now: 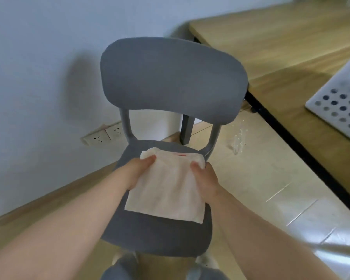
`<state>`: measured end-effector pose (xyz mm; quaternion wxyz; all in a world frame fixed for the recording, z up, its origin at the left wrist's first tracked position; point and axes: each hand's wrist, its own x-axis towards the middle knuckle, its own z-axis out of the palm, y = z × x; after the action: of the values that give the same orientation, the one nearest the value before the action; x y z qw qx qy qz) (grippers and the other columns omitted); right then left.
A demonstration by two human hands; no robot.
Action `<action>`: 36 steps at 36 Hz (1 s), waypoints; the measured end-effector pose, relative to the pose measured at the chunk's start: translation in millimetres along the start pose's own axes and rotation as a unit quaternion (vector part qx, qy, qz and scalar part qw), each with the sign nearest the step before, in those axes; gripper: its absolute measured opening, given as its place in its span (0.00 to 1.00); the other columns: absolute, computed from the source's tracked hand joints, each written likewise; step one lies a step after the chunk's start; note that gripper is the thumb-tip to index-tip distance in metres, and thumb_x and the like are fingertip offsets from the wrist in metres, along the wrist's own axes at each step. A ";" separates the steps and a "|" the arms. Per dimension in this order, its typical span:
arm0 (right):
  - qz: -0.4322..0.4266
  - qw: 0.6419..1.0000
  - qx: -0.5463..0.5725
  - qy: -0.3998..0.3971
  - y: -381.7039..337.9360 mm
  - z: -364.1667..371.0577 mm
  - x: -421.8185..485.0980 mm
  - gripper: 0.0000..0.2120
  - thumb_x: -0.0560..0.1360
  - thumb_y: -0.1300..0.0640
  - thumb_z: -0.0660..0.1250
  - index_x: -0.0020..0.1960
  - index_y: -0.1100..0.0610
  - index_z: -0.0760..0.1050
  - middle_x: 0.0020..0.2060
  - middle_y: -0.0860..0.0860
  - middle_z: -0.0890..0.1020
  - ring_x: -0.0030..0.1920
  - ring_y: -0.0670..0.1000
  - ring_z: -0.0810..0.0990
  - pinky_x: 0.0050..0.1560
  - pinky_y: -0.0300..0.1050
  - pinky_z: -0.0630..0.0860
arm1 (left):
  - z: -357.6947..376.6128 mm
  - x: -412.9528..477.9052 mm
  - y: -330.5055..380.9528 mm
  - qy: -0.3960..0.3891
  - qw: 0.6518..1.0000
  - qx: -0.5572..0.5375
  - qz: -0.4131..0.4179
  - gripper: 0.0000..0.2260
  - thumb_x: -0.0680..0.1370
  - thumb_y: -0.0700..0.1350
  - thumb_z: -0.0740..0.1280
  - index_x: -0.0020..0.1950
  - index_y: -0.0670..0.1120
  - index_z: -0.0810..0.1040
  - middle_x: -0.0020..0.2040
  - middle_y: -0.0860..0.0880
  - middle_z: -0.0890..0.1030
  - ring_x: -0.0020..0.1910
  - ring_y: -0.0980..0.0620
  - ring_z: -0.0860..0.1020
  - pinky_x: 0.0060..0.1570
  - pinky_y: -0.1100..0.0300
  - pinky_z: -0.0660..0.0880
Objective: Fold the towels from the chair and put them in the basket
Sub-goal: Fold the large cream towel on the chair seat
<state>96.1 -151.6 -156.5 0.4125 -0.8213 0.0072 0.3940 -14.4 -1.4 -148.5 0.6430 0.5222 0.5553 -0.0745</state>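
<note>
The towel [170, 190] lies on the seat of the chair [160, 235], and both hands hold its far edge. The left hand [138, 172] pinches the far-left corner, thumb on top and fingers curled under the cloth. The right hand [205, 178] grips the far-right corner the same way. The basket [339, 106] sits well apart, on the table [281, 47] to the right.

The main risk is an uneven fold. If one hand pulls ahead of the other, the corners will likely miss and the layers skew. The cloth is limp, so a loose pinch could let a layer slip out and open the fold. The near edge sits close to the seat's front, and a careless drag may pull it off onto the floor. On the carry to the basket, a one-sided grip may let the bundle sag apart.

The towel is pale, soft and slightly fuzzy, roughly square, with bunched layers at the far edge and a small red mark there. The chair is grey with a matte, rounded seat and backrest. The basket is white, rigid and pierced with round holes. The table is wood-grain with a dark frame.
</note>
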 end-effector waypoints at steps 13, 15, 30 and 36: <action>-0.110 0.983 0.116 0.090 -162.5 -116.2 -105.2 0.22 0.73 0.47 0.62 0.64 0.55 0.68 0.49 0.50 0.77 0.46 0.51 0.77 0.39 0.43 0.71 | 5.9 -150.3 192.7 0.030 0.989 0.027 0.145 0.21 0.74 0.57 0.65 0.61 0.45 0.75 0.52 0.47 0.80 0.48 0.46 0.78 0.41 0.57 0.73; -0.132 0.977 0.135 0.103 -187.6 -141.1 -119.5 0.21 0.71 0.47 0.63 0.61 0.55 0.70 0.49 0.51 0.78 0.46 0.51 0.77 0.36 0.43 0.72 | 13.4 -176.0 225.4 0.020 0.984 0.031 0.175 0.19 0.73 0.57 0.65 0.57 0.47 0.76 0.47 0.48 0.80 0.44 0.48 0.78 0.36 0.58 0.71; -0.209 0.913 0.240 0.256 -248.5 -375.0 -186.1 0.11 0.71 0.50 0.66 0.49 0.55 0.72 0.44 0.51 0.79 0.43 0.50 0.78 0.36 0.43 0.74 | 178.9 -302.2 381.1 -0.108 0.929 0.087 0.342 0.22 0.73 0.57 0.68 0.59 0.44 0.76 0.52 0.45 0.80 0.48 0.45 0.80 0.47 0.52 0.77; -0.178 0.895 0.273 0.304 -219.2 -452.0 -177.4 0.14 0.72 0.51 0.66 0.54 0.57 0.73 0.41 0.51 0.78 0.41 0.50 0.78 0.37 0.43 0.74 | 260.6 -316.3 396.3 -0.155 0.912 0.103 0.366 0.17 0.75 0.48 0.67 0.60 0.41 0.74 0.54 0.42 0.80 0.48 0.43 0.79 0.46 0.52 0.77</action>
<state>337.5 -371.4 264.4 0.6617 -0.7435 0.0930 0.0275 301.5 -175.2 293.1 0.6454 0.7344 0.2078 0.0293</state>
